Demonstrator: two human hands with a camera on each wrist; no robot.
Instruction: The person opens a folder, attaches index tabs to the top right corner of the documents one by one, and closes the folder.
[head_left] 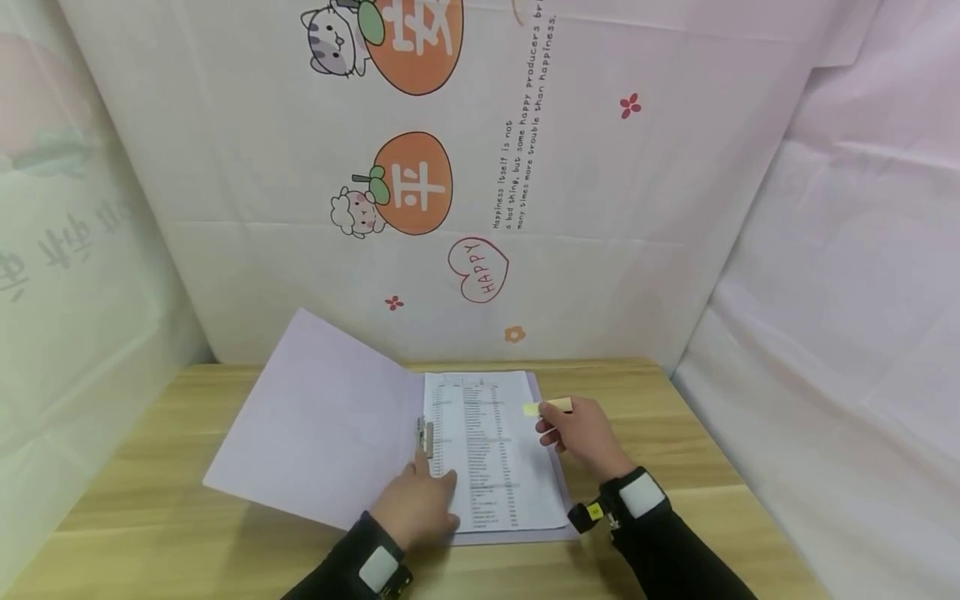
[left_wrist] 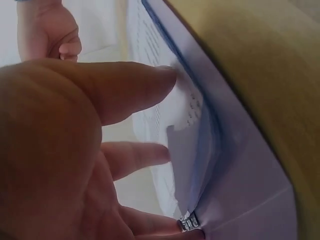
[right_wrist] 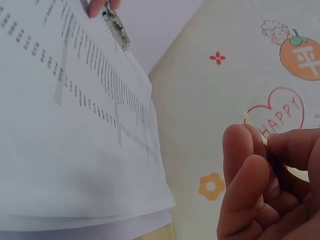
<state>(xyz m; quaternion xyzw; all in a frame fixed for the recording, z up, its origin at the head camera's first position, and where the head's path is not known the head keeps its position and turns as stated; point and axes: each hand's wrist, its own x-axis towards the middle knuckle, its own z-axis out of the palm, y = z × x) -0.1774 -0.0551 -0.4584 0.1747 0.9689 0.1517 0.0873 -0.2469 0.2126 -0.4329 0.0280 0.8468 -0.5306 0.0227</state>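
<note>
A lilac clip folder (head_left: pixel 322 417) lies open on the table, its cover raised to the left. Inside it is a stack of printed sheets (head_left: pixel 487 467), with a metal clip (head_left: pixel 425 437) at their left edge. My left hand (head_left: pixel 420 504) lies over the lower left of the sheets. In the left wrist view its fingers (left_wrist: pixel 137 155) are extended, some of them right at the clip (left_wrist: pixel 189 222). My right hand (head_left: pixel 588 437) pinches a small yellow sticky note (head_left: pixel 561 405) between thumb and fingers, over the right edge of the sheets.
The folder rests on a wood-grain table (head_left: pixel 660 500). A white printed cloth (head_left: pixel 600 208) hangs behind it, and pale cloth walls (head_left: pixel 847 358) stand at both sides. Each wrist wears a black strap (head_left: pixel 633 496).
</note>
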